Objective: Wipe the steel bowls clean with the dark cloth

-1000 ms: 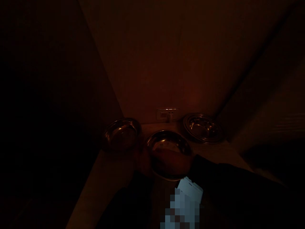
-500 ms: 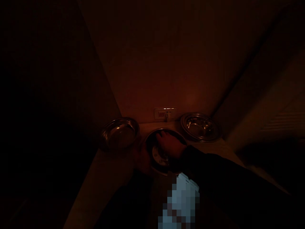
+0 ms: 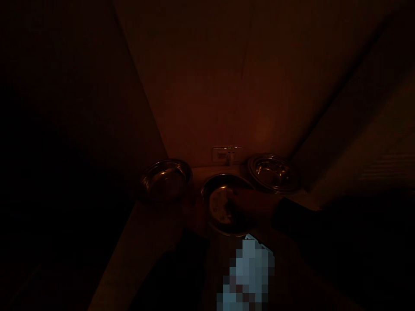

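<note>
In dim reddish light, a round metal bowl (image 3: 227, 176) stands in the middle of the table. A pale flat piece with darker spots (image 3: 218, 206) lies inside it; its kind is too dark to make out. From the right, my right hand (image 3: 254, 203) reaches over the bowl, its fingers near the pale piece and lost in shadow. My left hand (image 3: 194, 214) is at the bowl's left rim, apparently touching it, but darkness hides its fingers.
Another metal bowl (image 3: 167, 190) stands at the left, and stacked metal plates or bowls (image 3: 272, 172) at the right. A wall socket (image 3: 227, 154) with something plugged in is behind. A lit, blurred-out screen (image 3: 251, 272) is nearest me on the wooden table (image 3: 113, 263).
My right hand has drawn back to the right and lower in the bowl, uncovering more of the pale piece. The left hand stays by the rim. The view has shifted slightly.
</note>
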